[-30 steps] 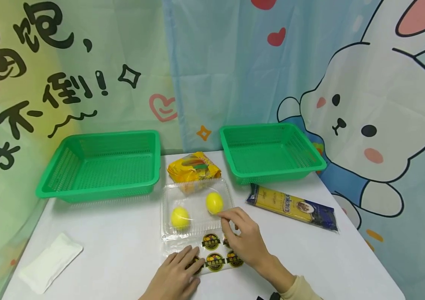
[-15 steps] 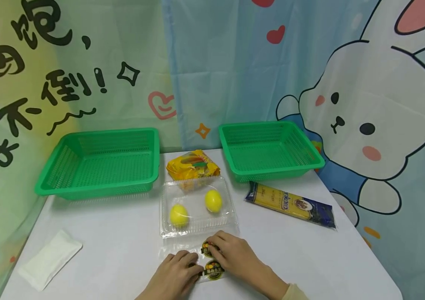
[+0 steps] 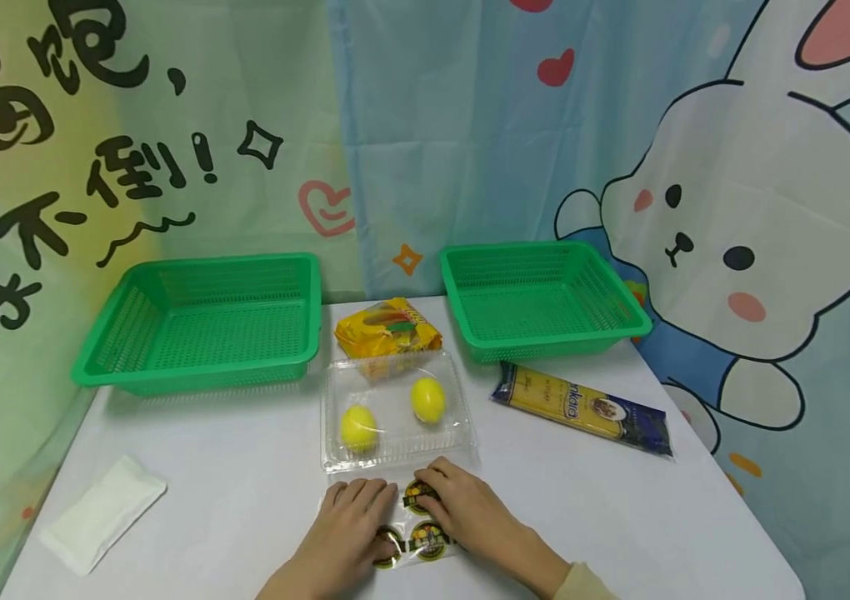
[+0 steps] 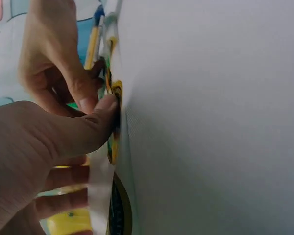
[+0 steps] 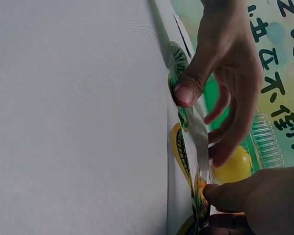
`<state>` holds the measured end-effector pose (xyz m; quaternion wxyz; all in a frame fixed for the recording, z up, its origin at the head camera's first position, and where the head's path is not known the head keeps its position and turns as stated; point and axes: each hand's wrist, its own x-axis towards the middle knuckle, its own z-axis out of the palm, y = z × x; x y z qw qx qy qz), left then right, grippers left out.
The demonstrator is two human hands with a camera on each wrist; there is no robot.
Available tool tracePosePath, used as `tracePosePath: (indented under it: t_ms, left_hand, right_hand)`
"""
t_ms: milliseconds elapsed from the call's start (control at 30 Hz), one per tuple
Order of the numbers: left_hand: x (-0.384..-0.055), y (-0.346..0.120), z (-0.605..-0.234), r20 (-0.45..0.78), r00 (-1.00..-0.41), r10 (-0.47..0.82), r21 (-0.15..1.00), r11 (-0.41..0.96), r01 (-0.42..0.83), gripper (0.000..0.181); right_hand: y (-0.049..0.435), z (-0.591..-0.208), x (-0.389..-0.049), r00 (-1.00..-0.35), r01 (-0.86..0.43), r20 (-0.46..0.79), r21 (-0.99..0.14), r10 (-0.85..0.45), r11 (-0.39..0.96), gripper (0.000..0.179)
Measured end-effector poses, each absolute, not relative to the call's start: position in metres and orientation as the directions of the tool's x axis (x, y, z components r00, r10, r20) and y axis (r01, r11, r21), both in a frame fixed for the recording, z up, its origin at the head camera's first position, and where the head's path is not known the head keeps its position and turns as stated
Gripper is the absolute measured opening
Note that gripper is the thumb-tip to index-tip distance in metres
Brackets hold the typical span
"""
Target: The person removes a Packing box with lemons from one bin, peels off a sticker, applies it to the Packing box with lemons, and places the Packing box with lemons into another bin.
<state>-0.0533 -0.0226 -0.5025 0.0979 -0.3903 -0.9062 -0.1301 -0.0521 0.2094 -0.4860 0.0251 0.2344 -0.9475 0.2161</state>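
Two yellow lemons lie within a clear plastic clamshell box in the head view. In front of the box is a see-through sheet of round black-and-gold fruit stickers. My left hand rests on the sheet's left part, fingers extended and thumb touching a sticker. My right hand pinches at the upper sticker with thumb and curled fingers, hiding the sheet's right part. Both thumbs on the stickers show in the left wrist view; whether a sticker is lifted I cannot tell.
Two green baskets, a left one and a right one, stand at the back. A yellow packet lies behind the box, a long Ankara pasta packet to the right. A white folded packet lies front left.
My right hand has come down from beside the right lemon onto the stickers. My left hand has shifted slightly left, uncovering more of the lower left sticker.
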Motion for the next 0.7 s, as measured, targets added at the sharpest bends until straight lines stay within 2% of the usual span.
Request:
tracePosePath:
  t_ms: [100, 300, 467, 567, 700]
  left_hand:
    - [-0.057, -0.020, -0.506, 0.312, -0.643, 0.699, 0.159, 0.629, 0.761, 0.065]
    - [-0.062, -0.017, -0.509, 0.330, -0.653, 0.681, 0.239, 0.609, 0.756, 0.046]
    - [-0.066, -0.015, -0.509, 0.396, -0.608, 0.688, 0.232, 0.566, 0.791, 0.041]
    - [-0.067, -0.016, -0.504, 0.377, -0.602, 0.704, 0.269, 0.538, 0.799, 0.037]
    - [-0.068, -0.016, -0.495, 0.340, -0.623, 0.704, 0.324, 0.534, 0.781, 0.028]
  right_hand:
    - [0.209, -0.487, -0.052, -0.896, -0.442, 0.166, -0.415, -0.411, 0.796, 0.022]
    - [0.208, -0.489, -0.051, -0.892, -0.452, 0.230, -0.428, -0.389, 0.783, 0.016]
    - [0.209, -0.492, -0.050, -0.887, -0.461, 0.221, -0.458, -0.405, 0.760, 0.014]
    - [0.209, -0.493, -0.049, -0.886, -0.463, 0.234, -0.474, -0.400, 0.749, 0.012]
    - [0.209, -0.491, -0.049, -0.880, -0.475, 0.274, -0.493, -0.388, 0.729, 0.009]
